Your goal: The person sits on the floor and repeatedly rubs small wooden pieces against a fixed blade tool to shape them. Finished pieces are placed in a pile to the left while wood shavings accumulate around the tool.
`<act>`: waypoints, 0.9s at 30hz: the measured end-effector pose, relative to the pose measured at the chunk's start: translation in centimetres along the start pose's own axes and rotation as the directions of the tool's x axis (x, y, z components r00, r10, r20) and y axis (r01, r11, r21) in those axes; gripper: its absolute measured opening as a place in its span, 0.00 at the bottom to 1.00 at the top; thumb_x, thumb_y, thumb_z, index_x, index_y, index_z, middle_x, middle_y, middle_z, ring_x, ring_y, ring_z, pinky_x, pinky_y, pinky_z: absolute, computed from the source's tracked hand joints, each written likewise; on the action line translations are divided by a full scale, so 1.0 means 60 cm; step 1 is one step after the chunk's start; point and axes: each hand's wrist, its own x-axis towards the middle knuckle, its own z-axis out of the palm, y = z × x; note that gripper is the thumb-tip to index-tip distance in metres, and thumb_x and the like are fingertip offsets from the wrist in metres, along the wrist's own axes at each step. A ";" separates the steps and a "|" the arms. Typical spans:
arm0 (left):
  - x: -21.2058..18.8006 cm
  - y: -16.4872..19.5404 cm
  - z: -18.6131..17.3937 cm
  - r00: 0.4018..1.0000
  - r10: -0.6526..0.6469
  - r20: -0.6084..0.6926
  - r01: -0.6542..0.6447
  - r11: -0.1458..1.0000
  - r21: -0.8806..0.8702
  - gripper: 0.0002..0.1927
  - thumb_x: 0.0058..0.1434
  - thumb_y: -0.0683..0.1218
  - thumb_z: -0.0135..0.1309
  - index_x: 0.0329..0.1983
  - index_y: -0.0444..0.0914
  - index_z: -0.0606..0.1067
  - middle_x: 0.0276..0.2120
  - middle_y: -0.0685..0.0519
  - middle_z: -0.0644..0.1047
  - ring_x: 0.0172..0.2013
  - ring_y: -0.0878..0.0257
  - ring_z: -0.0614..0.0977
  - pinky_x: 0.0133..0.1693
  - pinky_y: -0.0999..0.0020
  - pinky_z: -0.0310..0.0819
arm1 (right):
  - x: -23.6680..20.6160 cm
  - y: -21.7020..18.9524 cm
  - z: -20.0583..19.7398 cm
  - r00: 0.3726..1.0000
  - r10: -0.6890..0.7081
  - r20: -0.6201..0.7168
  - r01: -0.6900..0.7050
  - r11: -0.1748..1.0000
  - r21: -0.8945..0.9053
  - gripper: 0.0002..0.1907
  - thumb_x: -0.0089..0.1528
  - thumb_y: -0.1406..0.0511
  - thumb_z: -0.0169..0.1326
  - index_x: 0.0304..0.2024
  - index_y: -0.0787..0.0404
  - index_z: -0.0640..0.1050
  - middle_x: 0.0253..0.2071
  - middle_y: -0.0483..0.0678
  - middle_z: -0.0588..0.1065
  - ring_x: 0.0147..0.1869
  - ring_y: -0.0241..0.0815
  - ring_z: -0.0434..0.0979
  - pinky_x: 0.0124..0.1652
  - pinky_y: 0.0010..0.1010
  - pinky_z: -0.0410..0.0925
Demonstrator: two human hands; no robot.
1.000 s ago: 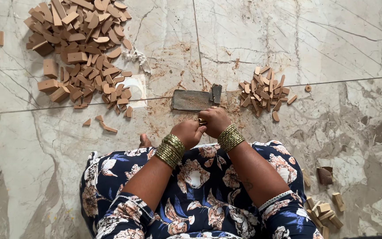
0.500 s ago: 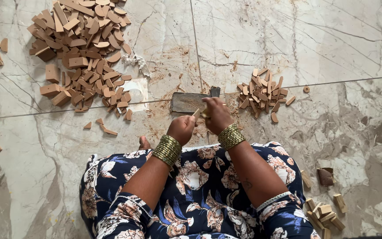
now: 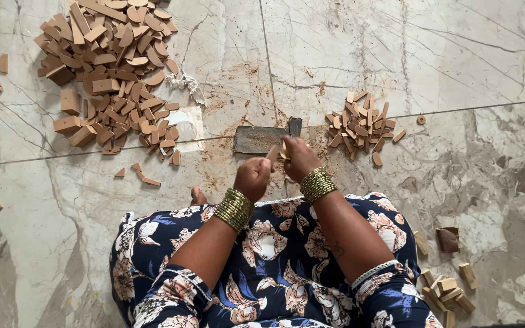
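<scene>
Marble floor (image 3: 432, 48) everywhere, wood bits piled around. Your left hand (image 3: 253, 178) and right hand (image 3: 301, 158) both had a closed grip on a small wooden piece (image 3: 277, 152), right over the flat blade (image 3: 256, 139).

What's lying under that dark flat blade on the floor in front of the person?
The dark flat blade lies on the marble floor, with brown dust and crumbs around it. What lies directly beneath it is covered. The right hand hides its near corner; the left hand is beside it.
</scene>
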 end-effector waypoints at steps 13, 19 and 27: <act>0.000 -0.032 0.015 0.966 0.231 0.118 -0.231 0.973 -0.013 0.23 0.71 0.53 0.37 0.28 0.36 0.75 0.25 0.49 0.76 0.27 0.60 0.76 0.33 0.60 0.75 | -0.007 -0.011 0.000 1.000 -0.004 0.030 0.004 1.000 -0.011 0.35 0.57 0.71 0.59 0.67 0.52 0.64 0.57 0.55 0.72 0.57 0.49 0.73 0.56 0.38 0.69; 0.015 -0.043 0.033 0.949 -0.302 0.089 0.310 0.844 -0.438 0.19 0.69 0.51 0.40 0.28 0.39 0.74 0.20 0.54 0.73 0.17 0.65 0.69 0.18 0.68 0.66 | -0.003 -0.002 0.005 0.980 -0.109 -0.169 0.124 0.989 0.081 0.31 0.63 0.72 0.55 0.68 0.59 0.63 0.57 0.55 0.73 0.58 0.46 0.75 0.58 0.34 0.71; 0.010 -0.025 0.010 0.813 -0.392 0.431 0.578 0.457 -0.676 0.18 0.70 0.49 0.34 0.23 0.44 0.65 0.15 0.60 0.63 0.15 0.68 0.63 0.18 0.69 0.61 | -0.035 -0.034 0.035 0.827 -0.507 -0.243 0.459 0.859 -0.229 0.27 0.54 0.64 0.62 0.57 0.53 0.73 0.51 0.50 0.76 0.54 0.48 0.75 0.55 0.46 0.68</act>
